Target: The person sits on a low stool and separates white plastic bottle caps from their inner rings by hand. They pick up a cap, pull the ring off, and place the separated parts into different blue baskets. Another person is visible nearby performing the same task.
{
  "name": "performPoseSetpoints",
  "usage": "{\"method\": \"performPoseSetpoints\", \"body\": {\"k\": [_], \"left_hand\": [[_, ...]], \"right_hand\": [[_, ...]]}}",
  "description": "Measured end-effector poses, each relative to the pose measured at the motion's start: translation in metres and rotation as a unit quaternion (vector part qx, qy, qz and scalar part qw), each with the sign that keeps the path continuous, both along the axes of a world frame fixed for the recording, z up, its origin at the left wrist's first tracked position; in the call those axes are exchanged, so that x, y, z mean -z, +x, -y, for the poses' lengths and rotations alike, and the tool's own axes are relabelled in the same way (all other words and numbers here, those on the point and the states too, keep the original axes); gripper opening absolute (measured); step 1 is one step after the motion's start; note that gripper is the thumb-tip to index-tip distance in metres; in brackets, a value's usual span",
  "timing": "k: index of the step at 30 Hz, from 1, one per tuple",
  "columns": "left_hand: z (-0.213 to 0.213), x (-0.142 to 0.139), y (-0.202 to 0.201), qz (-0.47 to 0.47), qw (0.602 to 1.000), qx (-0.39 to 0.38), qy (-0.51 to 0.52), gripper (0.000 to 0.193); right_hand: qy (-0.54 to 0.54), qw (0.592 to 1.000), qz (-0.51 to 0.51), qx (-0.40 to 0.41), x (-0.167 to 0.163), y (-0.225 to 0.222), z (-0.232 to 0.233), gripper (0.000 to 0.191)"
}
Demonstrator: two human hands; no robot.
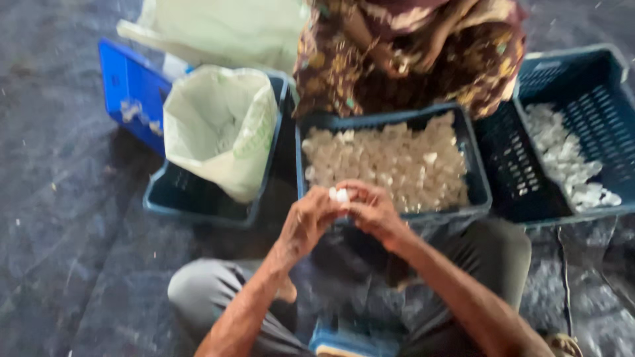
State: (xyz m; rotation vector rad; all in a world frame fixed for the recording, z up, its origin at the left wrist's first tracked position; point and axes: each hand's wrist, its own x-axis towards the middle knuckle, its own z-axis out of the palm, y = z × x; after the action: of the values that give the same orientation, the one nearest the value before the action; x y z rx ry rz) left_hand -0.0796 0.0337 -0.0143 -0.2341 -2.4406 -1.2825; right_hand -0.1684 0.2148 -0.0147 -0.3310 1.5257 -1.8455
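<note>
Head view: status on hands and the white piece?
Left hand and right hand together pinching small white piece. Over near rim of middle tray of pale pieces. Nothing blocking.

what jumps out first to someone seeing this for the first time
First the two hands, left hand and right hand, meeting at centre around a small white piece. Just beyond them sits a blue crate heaped with pale translucent pieces. To its left a white sack stands in another crate, and a second person in patterned cloth sits at the top.
</note>
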Motion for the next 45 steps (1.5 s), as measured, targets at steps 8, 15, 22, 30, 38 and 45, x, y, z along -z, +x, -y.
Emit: {"method": "performPoseSetpoints", "body": {"k": [8,15,22,30,38,45], "left_hand": [[0.028,0.048,-0.005,0.345,0.815,0.116,0.451,0.042],[0.032,0.041,0.003,0.259,0.906,-0.138,0.304,0.038],[0.043,0.084,-0.003,0.204,0.777,-0.322,0.501,0.039],[0.049,0.083,-0.009,0.137,0.756,-0.311,0.560,0.045],[0.042,0.073,0.007,0.094,0.910,-0.312,0.255,0.038],[-0.017,0.053,0.018,0.203,0.963,-0.071,0.162,0.069]], "right_hand": [[-0.071,0.975,-0.205,-0.045,0.004,-0.010,-0.028,0.049],[-0.148,0.964,0.211,0.071,0.046,-0.039,-0.024,0.043],[-0.087,0.955,0.285,0.006,0.073,-0.063,0.085,0.050],[0.025,0.999,0.040,-0.021,-0.026,-0.124,0.293,0.091],[0.160,0.975,-0.100,-0.115,0.021,-0.027,0.137,0.029],[0.182,0.982,-0.002,0.047,0.091,-0.021,-0.027,0.025]]}}
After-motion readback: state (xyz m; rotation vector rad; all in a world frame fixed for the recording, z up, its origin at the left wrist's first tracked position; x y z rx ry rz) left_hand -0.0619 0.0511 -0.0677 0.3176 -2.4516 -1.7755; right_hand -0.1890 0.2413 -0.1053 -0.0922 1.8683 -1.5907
